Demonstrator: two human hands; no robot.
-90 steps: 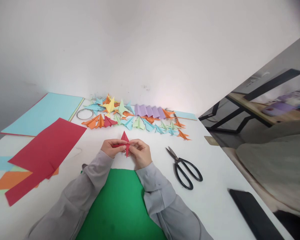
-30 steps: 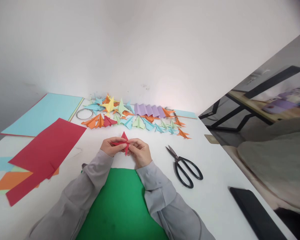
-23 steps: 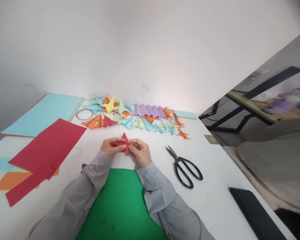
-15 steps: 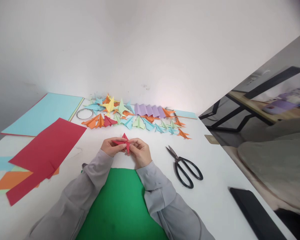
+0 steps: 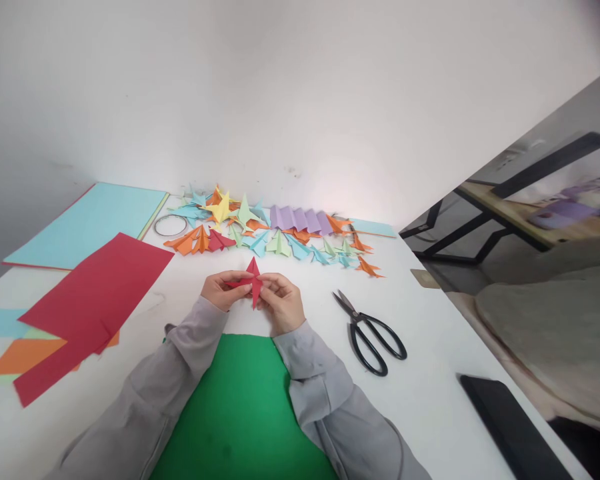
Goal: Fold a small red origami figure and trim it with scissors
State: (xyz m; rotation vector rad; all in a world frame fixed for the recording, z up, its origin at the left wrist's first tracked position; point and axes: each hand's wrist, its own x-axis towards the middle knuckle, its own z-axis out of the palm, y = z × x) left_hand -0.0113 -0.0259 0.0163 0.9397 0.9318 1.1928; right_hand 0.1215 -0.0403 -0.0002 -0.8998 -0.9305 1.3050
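Note:
Between my two hands is a red folded paper star (image 5: 253, 269), one long point up and another down. My left hand (image 5: 223, 289) pinches its left side between thumb and fingers. On the right side, my right hand (image 5: 282, 301) grips it with the thumb in front, and its fingers hide part of the paper. Both hands hover just beyond the edge of a green mat (image 5: 245, 407). Black-handled scissors (image 5: 369, 332) lie to the right, blades partly apart.
Several folded paper shapes (image 5: 279, 244) and a purple pleated strip (image 5: 300, 220) line the wall. Red paper (image 5: 100, 287) and a light blue sheet stack (image 5: 87, 223) lie left, beside a wire ring (image 5: 171, 225). A black flat object (image 5: 510, 423) rests near the right edge.
The red star has turned more toward me, so its upper and lower points show more fully. My fingers have shifted slightly on it.

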